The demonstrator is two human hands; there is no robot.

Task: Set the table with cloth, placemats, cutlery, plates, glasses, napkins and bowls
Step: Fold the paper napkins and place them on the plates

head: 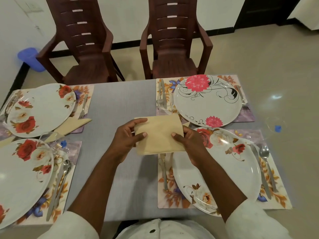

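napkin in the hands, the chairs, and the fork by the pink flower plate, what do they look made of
Napkin: probably soft paper or thin cloth, matte beige, folded flat with crisp edges.
Chairs: likely moulded plastic, dark brown, slightly glossy, with one-piece slotted backs.
Fork: looks like polished metal, silvery and reflective.

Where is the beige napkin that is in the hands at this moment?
In the head view, the beige napkin is mid-frame, held above the grey tablecloth between left hand and right hand, beside the two right-side plates.

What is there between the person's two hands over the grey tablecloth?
In the head view, a beige square folded napkin spans the gap, gripped at its edges by the left hand and right hand.
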